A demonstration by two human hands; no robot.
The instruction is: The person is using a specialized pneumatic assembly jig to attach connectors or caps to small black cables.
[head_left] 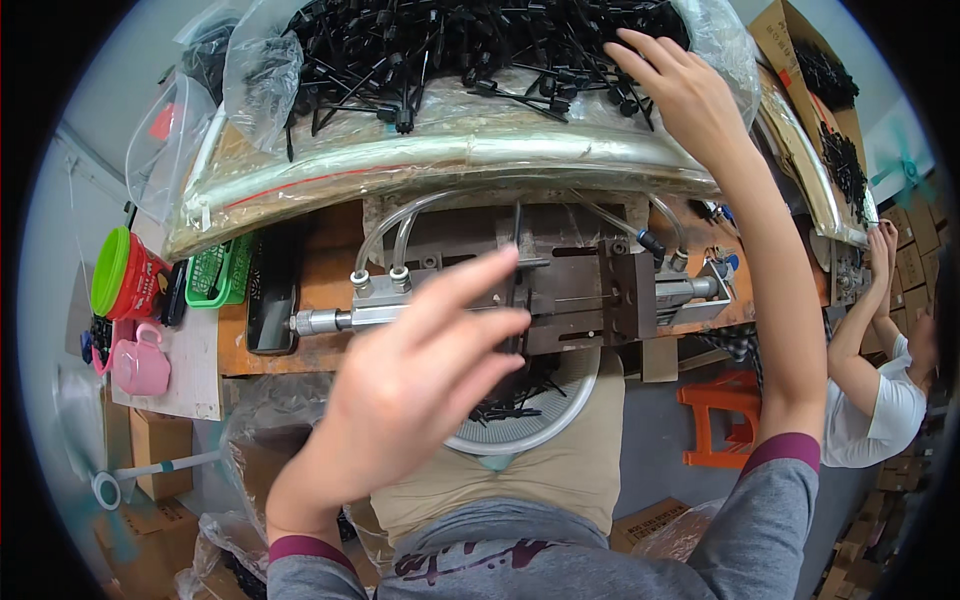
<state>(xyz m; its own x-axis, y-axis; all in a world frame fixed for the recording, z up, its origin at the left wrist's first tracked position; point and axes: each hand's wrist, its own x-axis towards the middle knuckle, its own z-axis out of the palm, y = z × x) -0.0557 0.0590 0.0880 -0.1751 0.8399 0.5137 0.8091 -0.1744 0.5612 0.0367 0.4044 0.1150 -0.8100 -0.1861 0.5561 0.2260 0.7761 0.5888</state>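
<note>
Over the middle of a metal clamping fixture (575, 325) hangs my left hand (415, 375), slightly blurred, its fingers apart. A thin dark rod (517, 225) stands just beyond those fingertips; I see no part gripped in them. My right hand (685, 95) reaches to the right side of a large pile of black plastic parts with thin stems (470, 45), fingers stretched out over it. What lies under its palm is hidden. A white basket (575, 410) on my lap holds more black stemmed parts (510, 405), partly covered by my left hand.
Clear air hoses (400, 235) loop from the fixture's pneumatic cylinder. Left on the bench are a black tray (273, 290), a green basket (235, 270), a red tub (140, 280) and a pink cup (140, 362). An orange stool (722, 415) and another person (880, 400) are at right.
</note>
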